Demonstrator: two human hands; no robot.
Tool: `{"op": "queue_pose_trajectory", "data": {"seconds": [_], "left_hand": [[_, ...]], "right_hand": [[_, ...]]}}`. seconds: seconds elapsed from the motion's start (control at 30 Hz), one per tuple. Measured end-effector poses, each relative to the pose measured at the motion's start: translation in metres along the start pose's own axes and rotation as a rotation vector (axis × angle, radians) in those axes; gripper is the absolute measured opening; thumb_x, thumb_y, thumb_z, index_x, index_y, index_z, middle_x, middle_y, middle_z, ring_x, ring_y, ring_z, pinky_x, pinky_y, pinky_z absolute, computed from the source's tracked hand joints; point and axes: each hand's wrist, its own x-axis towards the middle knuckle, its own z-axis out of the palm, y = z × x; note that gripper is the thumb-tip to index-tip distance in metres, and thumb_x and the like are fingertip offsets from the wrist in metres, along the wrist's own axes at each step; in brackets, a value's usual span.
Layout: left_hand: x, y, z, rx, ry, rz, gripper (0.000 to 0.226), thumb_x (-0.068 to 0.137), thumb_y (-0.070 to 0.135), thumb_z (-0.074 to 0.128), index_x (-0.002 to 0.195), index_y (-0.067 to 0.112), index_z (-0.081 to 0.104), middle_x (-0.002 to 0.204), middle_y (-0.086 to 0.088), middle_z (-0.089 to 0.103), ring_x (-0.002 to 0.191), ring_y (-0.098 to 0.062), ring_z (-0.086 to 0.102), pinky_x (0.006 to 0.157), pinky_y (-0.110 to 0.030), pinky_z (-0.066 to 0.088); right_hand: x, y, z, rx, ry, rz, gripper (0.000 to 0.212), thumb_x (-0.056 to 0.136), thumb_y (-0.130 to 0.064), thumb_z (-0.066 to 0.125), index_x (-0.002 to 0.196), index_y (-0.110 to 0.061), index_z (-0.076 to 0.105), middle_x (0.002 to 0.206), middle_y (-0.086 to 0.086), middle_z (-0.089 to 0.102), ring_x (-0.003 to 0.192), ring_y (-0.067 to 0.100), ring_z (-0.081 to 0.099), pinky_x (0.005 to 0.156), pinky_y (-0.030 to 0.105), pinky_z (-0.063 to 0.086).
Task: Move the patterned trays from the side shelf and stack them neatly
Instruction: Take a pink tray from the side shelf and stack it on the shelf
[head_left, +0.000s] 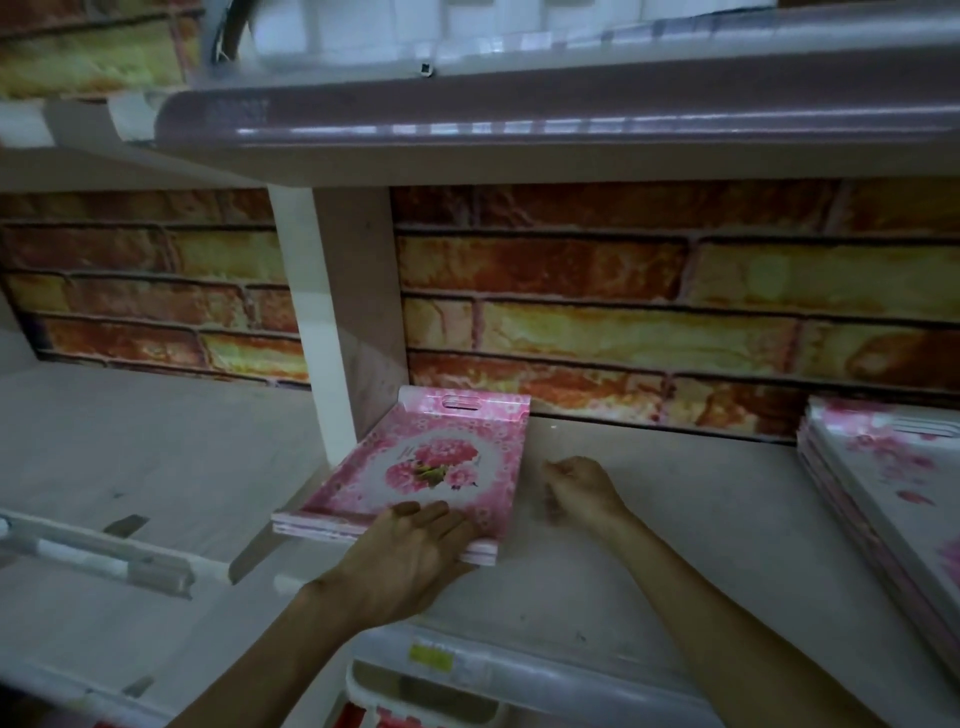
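While the left hand (410, 551) steadies them, pink trays (415, 467) point toward the wall.

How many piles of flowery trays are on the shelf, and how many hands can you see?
Pink flowery tray pile by the post: 1
Paler flowery tray pile at the right edge: 1
Hands, left hand and right hand: 2
Total: 4

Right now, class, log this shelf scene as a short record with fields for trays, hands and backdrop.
setting: shelf board, brick-pattern wall behind
left stack: pink floral trays, against the white upright
right stack: paler floral trays, partly out of frame
left hand: flat on left stack's near edge
right hand: loosely curled, empty, beside that stack
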Motion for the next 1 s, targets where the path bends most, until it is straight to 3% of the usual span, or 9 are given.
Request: {"op": "queue_pose_trajectory", "data": {"seconds": [0.17,0.27,0.43,0.57,0.63,0.7,0.8,0.9,1.0], "left_hand": [[0.018,-0.008,-0.015,0.012,0.037,0.048,0.028,0.081,0.043,0.067,0.096,0.024,0.054,0.086,0.006,0.069,0.074,-0.013,0.065,0.054,-0.024,0.05],[0.024,-0.01,-0.022,0.033,0.035,0.07,0.025,0.083,0.044,0.064,0.094,0.022,0.057,0.085,0.005,0.068,0.073,-0.014,0.066,0.053,-0.025,0.05],[0.029,-0.01,-0.026,0.044,-0.003,0.065,0.029,0.081,0.047,0.059,0.097,0.023,0.062,0.087,0.006,0.071,0.074,-0.014,0.067,0.057,-0.026,0.055],[0.026,-0.007,-0.023,0.029,-0.015,0.099,0.03,0.079,0.05,0.062,0.097,0.027,0.063,0.082,0.01,0.069,0.072,-0.01,0.067,0.053,-0.022,0.051],[0.026,-0.006,-0.024,-0.003,-0.023,0.084,0.033,0.079,0.054,0.063,0.101,0.031,0.065,0.085,0.012,0.071,0.076,-0.007,0.067,0.057,-0.02,0.05],[0.027,-0.004,-0.036,-0.184,-0.083,-0.015,0.039,0.081,0.06,0.058,0.109,0.034,0.064,0.096,0.016,0.071,0.085,-0.001,0.065,0.068,-0.017,0.049],[0.027,-0.01,-0.052,-0.678,-0.144,-0.291,0.038,0.081,0.057,0.063,0.111,0.034,0.065,0.109,0.021,0.068,0.095,0.003,0.062,0.079,-0.016,0.051],[0.03,-0.027,-0.059,-0.74,0.021,-0.52,0.016,0.088,0.038,0.065,0.102,0.031,0.069,0.102,0.02,0.069,0.092,0.005,0.063,0.073,-0.014,0.051],[0.035,-0.047,-0.058,-0.687,0.149,-0.725,0.01,0.091,0.033,0.06,0.097,0.03,0.067,0.098,0.017,0.069,0.084,0.003,0.064,0.067,-0.008,0.047]], "right_hand": [[0.006,-0.01,0.029,0.523,-0.289,0.3,0.052,0.085,-0.05,0.066,0.099,0.0,0.075,0.096,0.02,0.075,0.084,0.034,0.072,0.072,0.041,0.059],[0.011,-0.02,0.044,0.743,-0.384,0.304,0.047,0.088,-0.035,0.064,0.116,0.003,0.067,0.118,0.023,0.067,0.104,0.035,0.067,0.092,0.043,0.054],[0.022,-0.021,0.059,0.546,-0.132,0.303,0.02,0.096,-0.005,0.048,0.087,0.003,0.064,0.078,0.018,0.066,0.064,0.029,0.064,0.052,0.026,0.053],[0.037,-0.009,0.064,0.371,-0.054,0.298,0.018,0.09,-0.006,0.054,0.098,0.003,0.067,0.091,0.023,0.068,0.083,0.034,0.067,0.08,0.043,0.058],[0.031,-0.009,0.06,0.363,-0.071,0.292,0.015,0.089,-0.006,0.055,0.096,0.001,0.066,0.09,0.021,0.069,0.08,0.033,0.068,0.078,0.044,0.059],[0.022,-0.01,0.053,0.373,-0.059,0.265,0.016,0.09,-0.004,0.056,0.099,0.004,0.067,0.088,0.018,0.069,0.073,0.029,0.067,0.065,0.034,0.057],[0.009,-0.012,0.037,0.452,-0.049,0.207,0.02,0.088,0.0,0.058,0.104,0.008,0.067,0.096,0.023,0.071,0.075,0.033,0.07,0.063,0.036,0.058],[-0.01,-0.023,0.012,0.478,-0.052,0.131,0.016,0.091,-0.003,0.058,0.101,0.002,0.068,0.098,0.023,0.072,0.085,0.036,0.072,0.075,0.045,0.06],[-0.027,-0.029,-0.019,0.479,-0.048,0.026,0.013,0.094,-0.01,0.057,0.099,-0.008,0.069,0.093,0.014,0.074,0.082,0.03,0.072,0.07,0.039,0.061]]}}
